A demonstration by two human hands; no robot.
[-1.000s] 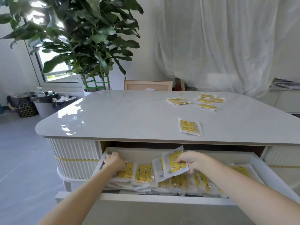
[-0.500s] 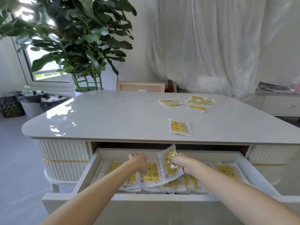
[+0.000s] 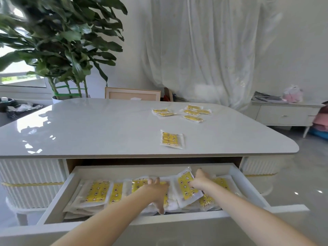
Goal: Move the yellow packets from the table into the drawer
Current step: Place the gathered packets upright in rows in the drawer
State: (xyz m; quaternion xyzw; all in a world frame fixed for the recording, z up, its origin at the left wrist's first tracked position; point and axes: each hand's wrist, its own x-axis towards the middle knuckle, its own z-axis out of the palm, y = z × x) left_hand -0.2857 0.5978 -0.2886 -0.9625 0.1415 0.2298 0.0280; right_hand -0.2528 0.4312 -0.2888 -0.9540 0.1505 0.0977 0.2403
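Both forearms are bare from the bottom edge of the view up to the wrists, slim and smooth. The left hand (image 3: pixel 156 191) and right hand (image 3: pixel 201 181) wear no gloves; fingers look short and blurred.

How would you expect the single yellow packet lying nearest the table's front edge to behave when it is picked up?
The lone packet looks like a thin, flat clear pouch, so it is probably light and somewhat floppy. It lies flat on the glossy table, so it may slide rather than lift; pinching an edge seems wise. The packet under the right hand stands tilted without folding, hinting at some stiffness.
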